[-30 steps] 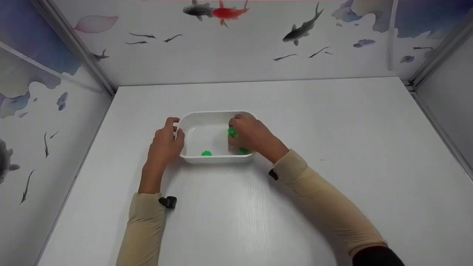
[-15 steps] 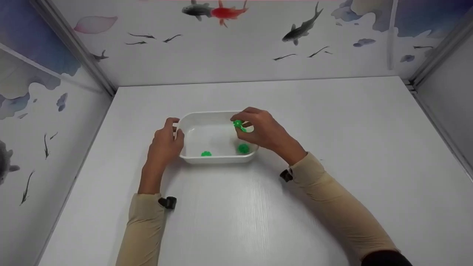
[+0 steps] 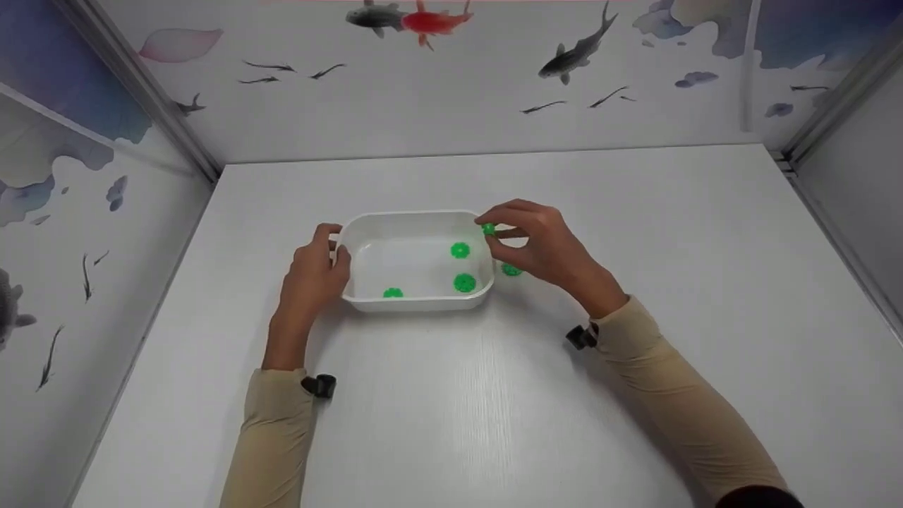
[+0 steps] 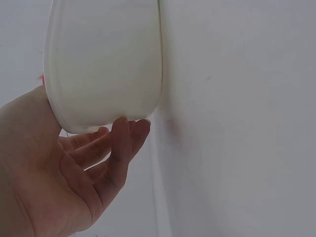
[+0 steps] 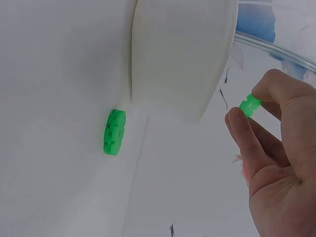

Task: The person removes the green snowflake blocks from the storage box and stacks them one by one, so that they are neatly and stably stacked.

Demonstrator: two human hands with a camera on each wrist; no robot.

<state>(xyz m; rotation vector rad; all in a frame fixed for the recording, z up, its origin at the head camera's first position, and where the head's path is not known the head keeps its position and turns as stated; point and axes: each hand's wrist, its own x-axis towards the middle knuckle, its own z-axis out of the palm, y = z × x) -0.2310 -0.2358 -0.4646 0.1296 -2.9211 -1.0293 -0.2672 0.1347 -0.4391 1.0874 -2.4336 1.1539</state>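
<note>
A white tray (image 3: 402,305) stands on the table, and my left hand (image 3: 315,274) holds its left end between thumb and fingers. In the left wrist view the fingers (image 4: 121,143) curl against the end wall of the tray. My right hand (image 3: 540,240), at the tray's right rim, pinches a small green notched disc (image 5: 250,105) between thumb and fingertips. Inside the tray lie a green flower-shaped disc (image 3: 460,250), a green round disc (image 3: 464,283) and another green disc (image 3: 393,293), partly hidden by the near wall.
Another green disc (image 5: 114,132) rests on the table just right of the tray, partly behind my right hand in the head view. The white table (image 3: 437,409) is bounded by a back wall (image 3: 451,106) with fish prints and by side panels.
My right hand has risen from inside the tray and moved right to its rim, carrying the green disc. Discs it had covered now show. The left hand and tray have stayed put.
</note>
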